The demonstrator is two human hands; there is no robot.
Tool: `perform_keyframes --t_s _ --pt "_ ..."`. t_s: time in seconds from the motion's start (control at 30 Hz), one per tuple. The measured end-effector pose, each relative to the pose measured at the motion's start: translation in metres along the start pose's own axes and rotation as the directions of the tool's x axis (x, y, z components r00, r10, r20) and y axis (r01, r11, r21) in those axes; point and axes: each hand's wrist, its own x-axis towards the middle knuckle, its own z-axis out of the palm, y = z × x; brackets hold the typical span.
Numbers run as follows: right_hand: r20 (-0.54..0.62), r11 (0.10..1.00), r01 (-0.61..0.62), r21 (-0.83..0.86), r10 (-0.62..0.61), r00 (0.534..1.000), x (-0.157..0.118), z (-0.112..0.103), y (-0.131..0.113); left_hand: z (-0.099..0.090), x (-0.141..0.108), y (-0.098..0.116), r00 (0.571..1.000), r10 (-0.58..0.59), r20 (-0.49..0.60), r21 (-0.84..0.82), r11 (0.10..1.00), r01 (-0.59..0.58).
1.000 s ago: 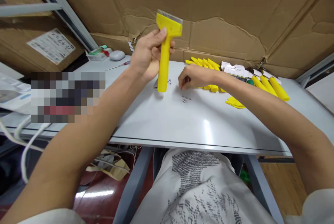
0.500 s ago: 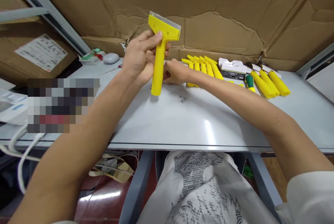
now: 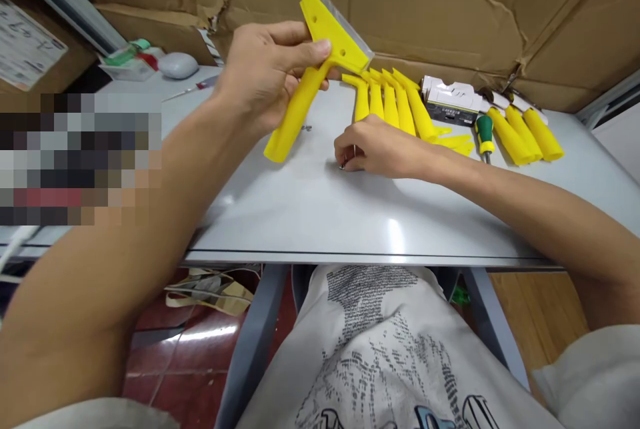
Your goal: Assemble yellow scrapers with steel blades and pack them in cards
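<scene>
My left hand grips a yellow scraper where its handle meets the head. The scraper is held up above the table, its wide head tilted to the upper right, with a clear-grey edge strip and two holes showing. Down on the tabletop, my right hand has its fingertips pinched together over a small shiny metal screw, mostly covered by the fingers. A few more tiny metal pieces lie beside the scraper's handle.
A row of yellow scraper handles lies behind my right hand. Farther right are a black-and-white box, a green-and-yellow screwdriver and several yellow scrapers. At back left sit a grey mouse and a small clear tray. Cardboard backs the table.
My right hand has come nearer, from behind the scraper to the small metal pieces on the table. The scraper has turned, its head leaning further right. The view has shifted slightly.
</scene>
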Motion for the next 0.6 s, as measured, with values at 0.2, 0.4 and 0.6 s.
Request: perform_keyframes --t_s 0.2,0.4,0.6 --pt "-0.077 0.991 0.078 -0.111 -0.086 0.993 -0.012 0.016 0.011 0.011 -0.004 -0.003 0.999 0.037 0.000 0.082 0.996 -0.037" --pt "-0.440 0.992 0.128 -0.023 -0.125 0.889 -0.063 0.012 0.026 0.024 -0.017 0.001 0.998 0.018 0.068 0.159 0.987 -0.029" --pt "-0.651 0.773 0.190 0.605 0.343 0.677 -0.088 -0.001 0.051 0.048 -0.039 0.000 0.980 -0.007 0.199 0.089 0.996 -0.011"
